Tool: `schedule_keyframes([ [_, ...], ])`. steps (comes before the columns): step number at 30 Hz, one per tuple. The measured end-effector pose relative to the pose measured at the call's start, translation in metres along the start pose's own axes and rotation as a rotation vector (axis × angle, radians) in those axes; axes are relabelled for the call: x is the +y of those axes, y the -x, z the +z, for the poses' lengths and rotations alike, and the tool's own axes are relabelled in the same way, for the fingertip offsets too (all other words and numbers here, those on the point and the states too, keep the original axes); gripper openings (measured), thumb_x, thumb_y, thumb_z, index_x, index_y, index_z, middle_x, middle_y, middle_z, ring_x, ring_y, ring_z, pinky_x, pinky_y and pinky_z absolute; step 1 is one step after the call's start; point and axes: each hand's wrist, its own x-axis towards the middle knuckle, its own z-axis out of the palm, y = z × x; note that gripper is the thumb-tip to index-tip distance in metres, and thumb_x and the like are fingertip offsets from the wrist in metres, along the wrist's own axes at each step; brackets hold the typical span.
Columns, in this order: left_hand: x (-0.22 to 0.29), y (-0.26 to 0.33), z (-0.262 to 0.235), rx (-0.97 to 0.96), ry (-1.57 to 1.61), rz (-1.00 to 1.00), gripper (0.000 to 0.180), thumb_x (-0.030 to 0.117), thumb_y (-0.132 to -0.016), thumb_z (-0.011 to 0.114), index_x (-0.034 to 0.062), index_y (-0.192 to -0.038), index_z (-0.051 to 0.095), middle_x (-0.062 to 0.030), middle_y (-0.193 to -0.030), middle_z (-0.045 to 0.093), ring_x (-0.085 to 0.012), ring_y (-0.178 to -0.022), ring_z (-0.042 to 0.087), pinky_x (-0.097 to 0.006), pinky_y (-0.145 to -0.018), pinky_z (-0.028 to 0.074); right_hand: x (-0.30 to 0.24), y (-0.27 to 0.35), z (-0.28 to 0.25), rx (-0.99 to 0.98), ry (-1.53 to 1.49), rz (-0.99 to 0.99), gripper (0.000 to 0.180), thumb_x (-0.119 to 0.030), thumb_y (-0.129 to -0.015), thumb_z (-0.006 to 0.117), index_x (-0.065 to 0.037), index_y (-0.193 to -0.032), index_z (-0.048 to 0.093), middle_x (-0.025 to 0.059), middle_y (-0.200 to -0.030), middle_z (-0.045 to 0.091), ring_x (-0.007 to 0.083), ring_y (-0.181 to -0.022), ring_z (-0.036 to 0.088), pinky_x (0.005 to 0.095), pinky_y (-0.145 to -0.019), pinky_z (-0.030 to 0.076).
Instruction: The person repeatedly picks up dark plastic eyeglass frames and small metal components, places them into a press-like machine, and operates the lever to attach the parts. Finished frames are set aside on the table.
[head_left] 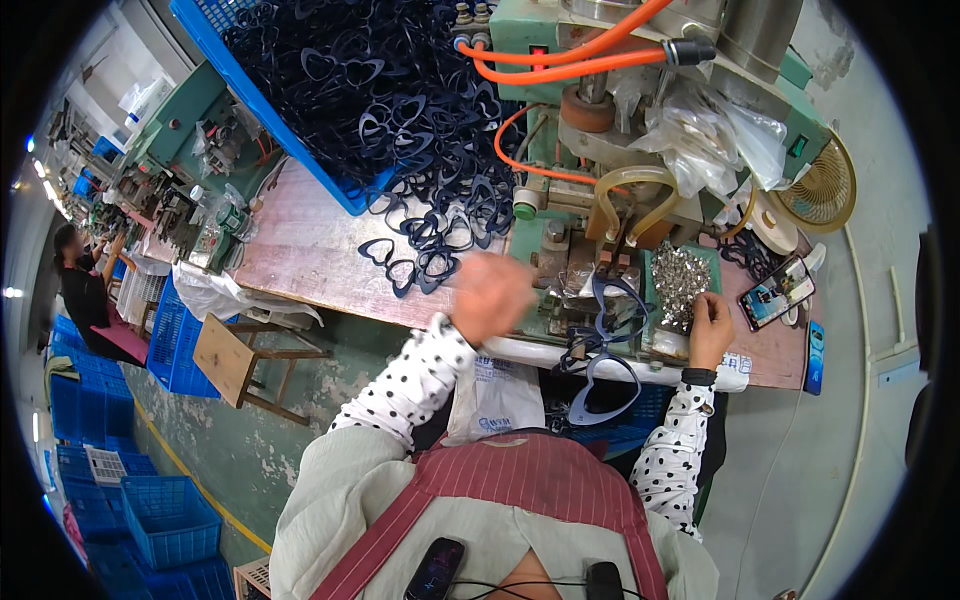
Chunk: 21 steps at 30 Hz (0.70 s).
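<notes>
My left hand (490, 295), smeared by motion, is over the table's front edge, between the loose frames and the machine; its fingers cannot be made out. Close by, dark blue heart-shaped glasses frames (437, 265) lie scattered in front of a heap. My right hand (711, 328) is closed in a pinch at the right edge of a tray of small shiny metal parts (683, 285); whatever it pinches is hidden. Between my hands, a heart-shaped glasses front (592, 412) hangs at the green machine's working head (612, 262), one heart above the other, touched by neither hand.
A blue crate (330, 172) heaped with frames leans over the table at the back left. Orange hoses (570, 70) cross the machine. At right lie a phone (776, 293) and a fan (822, 185). A wooden stool (226, 360) and another person (88, 290) are at left.
</notes>
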Motion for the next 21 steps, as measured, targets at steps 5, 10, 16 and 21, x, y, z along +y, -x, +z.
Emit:
schedule_keyframes([
  [5, -0.095, 0.046, -0.048, -0.266, -0.718, -0.624, 0.019, 0.003, -0.071, 0.061, 0.0106, -0.085, 0.07, -0.0136, -0.082, 0.06, -0.0338, -0.073, 0.061, -0.045, -0.061, 0.049, 0.006, 0.002, -0.002, 0.01, 0.024, -0.007, 0.016, -0.014, -0.091, 0.058, -0.005, -0.102, 0.065, 0.0112, -0.083, 0.068, 0.0239, -0.072, 0.066, 0.0349, -0.066, 0.049],
  [10, -0.142, 0.078, -0.065, -0.367, -0.804, -0.973, 0.028, 0.034, -0.082, 0.068, 0.0065, -0.079, 0.072, -0.019, -0.08, 0.067, -0.0373, -0.074, 0.065, -0.047, -0.064, 0.051, 0.004, 0.004, 0.001, 0.068, 0.084, -0.037, 0.015, -0.014, -0.092, 0.057, -0.005, -0.101, 0.065, 0.0132, -0.086, 0.069, 0.0283, -0.076, 0.066, 0.0377, -0.068, 0.05],
  [16, -0.172, 0.08, -0.031, -0.387, -0.598, -1.29, 0.045, 0.047, -0.081, 0.064, 0.0028, -0.086, 0.072, -0.0218, -0.091, 0.069, -0.0389, -0.088, 0.067, -0.046, -0.079, 0.052, -0.009, 0.003, -0.002, 0.004, -0.011, 0.093, 0.014, -0.011, -0.09, 0.06, -0.005, -0.101, 0.067, 0.0123, -0.085, 0.069, 0.0259, -0.078, 0.066, 0.0353, -0.069, 0.05],
  [21, -0.146, 0.053, -0.014, -0.063, -0.672, -0.82, 0.024, 0.028, -0.087, 0.059, 0.0044, -0.086, 0.056, -0.0171, -0.087, 0.064, -0.0384, -0.076, 0.063, -0.049, -0.063, 0.05, -0.031, 0.002, -0.003, -0.064, -0.073, -0.028, 0.01, -0.006, -0.083, 0.068, -0.003, -0.092, 0.07, 0.0113, -0.087, 0.07, 0.021, -0.077, 0.066, 0.0301, -0.07, 0.05],
])
